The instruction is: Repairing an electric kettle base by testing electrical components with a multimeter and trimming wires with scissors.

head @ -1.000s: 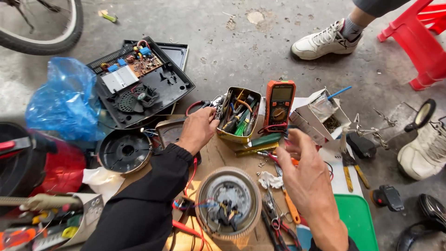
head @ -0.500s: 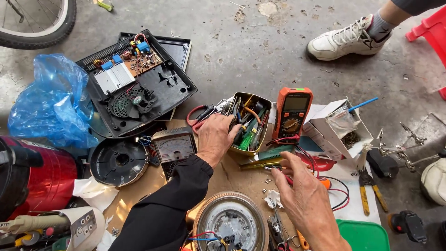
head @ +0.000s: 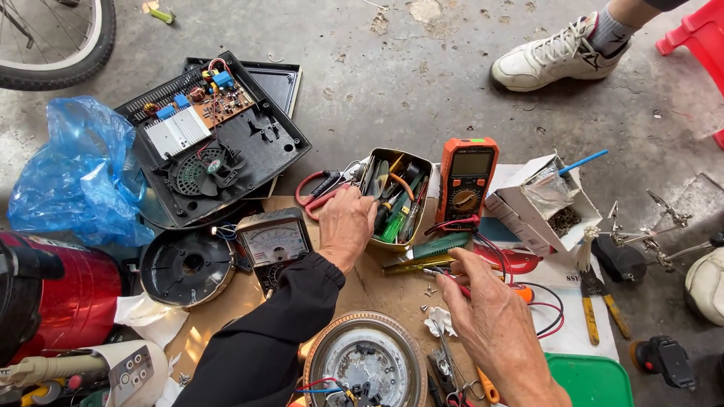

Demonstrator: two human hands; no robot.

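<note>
Brass-coloured tool tin [head: 397, 197] lies just right of the left hand [head: 345, 226], long axis running away from it; fingers curled at its rim, pinch unclear; right hand [head: 494, 316] nearer, spread, empty

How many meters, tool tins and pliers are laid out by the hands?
Meters: 2, an orange digital one and a grey dial one.
Tool tins: 1, with the left hand at its edge.
Yellow-handled pliers: 1.
Total: 4.
The right hand is over the wires, holding nothing that I can see.
</note>
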